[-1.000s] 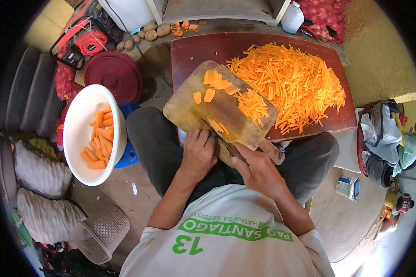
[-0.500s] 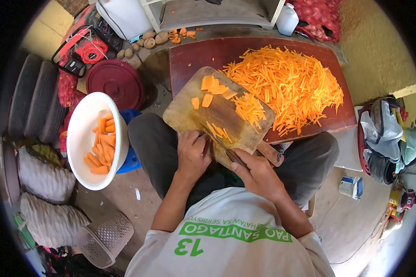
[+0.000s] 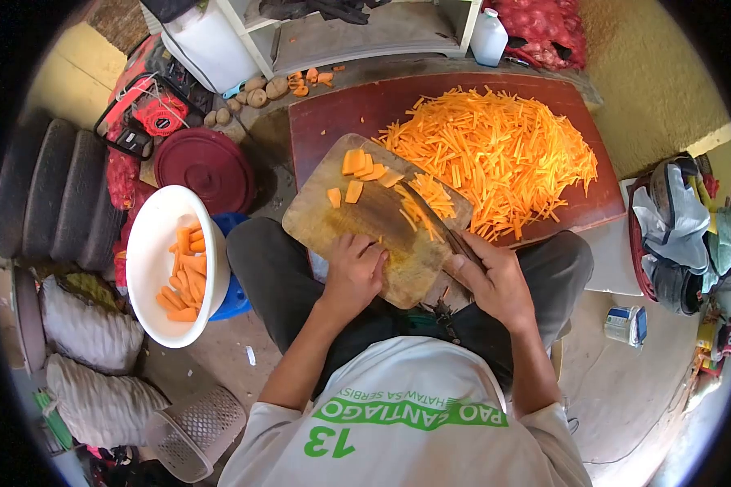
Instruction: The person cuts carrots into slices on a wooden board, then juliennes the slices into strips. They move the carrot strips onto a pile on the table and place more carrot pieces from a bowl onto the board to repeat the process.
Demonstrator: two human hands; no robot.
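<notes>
A wooden cutting board [image 3: 325, 213] rests across my lap, its far side over a red-brown table [image 3: 317, 114]. My right hand [image 3: 495, 280] grips the handle of a knife [image 3: 432, 214], whose blade lies beside carrot strips [image 3: 418, 213] on the board. My left hand [image 3: 354, 272] rests on the board's near left edge, its fingers bent together; whatever they may hold is too small to make out. Flat carrot slices [image 3: 354, 161] lie near the board's far left corner. A large heap of shredded carrot [image 3: 495, 154] covers much of the table.
To the left stands a white basin [image 3: 146, 268] with several peeled carrots, beside a dark red lid [image 3: 203, 169]. Further out are tires [image 3: 49, 191], sacks [image 3: 93, 329] and a plastic basket [image 3: 195, 430]. A shelf [image 3: 365, 40] and a white jug [image 3: 489, 39] stand beyond the table.
The knife has moved right, away from my left hand, and the cut strips now lie nearer the other strips. The board's handle is now hidden behind my right hand.
</notes>
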